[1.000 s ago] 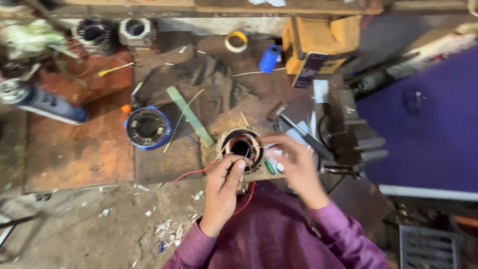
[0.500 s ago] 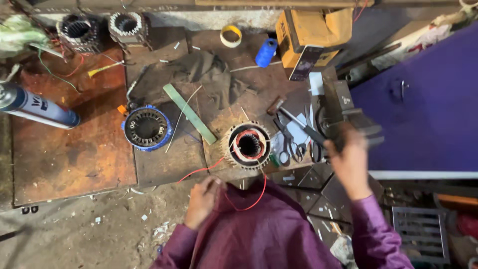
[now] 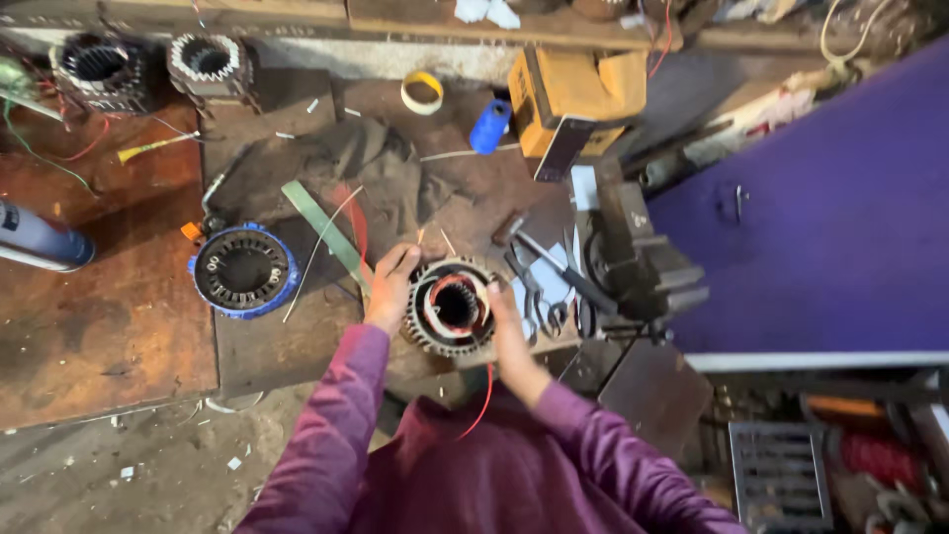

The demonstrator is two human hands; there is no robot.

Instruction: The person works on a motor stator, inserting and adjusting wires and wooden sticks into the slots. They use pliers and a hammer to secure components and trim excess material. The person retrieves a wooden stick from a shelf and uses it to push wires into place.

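Observation:
A round motor stator (image 3: 450,307) with copper windings and red wire inside sits on the wooden bench near its front edge. My left hand (image 3: 389,287) grips its left rim. My right hand (image 3: 506,331) holds its right side, fingers curled against the rim. A red wire (image 3: 481,400) hangs from the stator down toward my purple-sleeved body.
A blue-rimmed stator (image 3: 243,270) lies to the left, with a green strip (image 3: 324,235) between. Scissors and pliers (image 3: 542,297) and a bench vise (image 3: 638,262) stand to the right. Two stators (image 3: 148,67), a tape roll (image 3: 421,92), blue spool (image 3: 490,126) and yellow box (image 3: 573,99) sit at the back.
My left hand rose from near my body to the stator's left rim. My right hand came back from the vise side to the stator's right rim.

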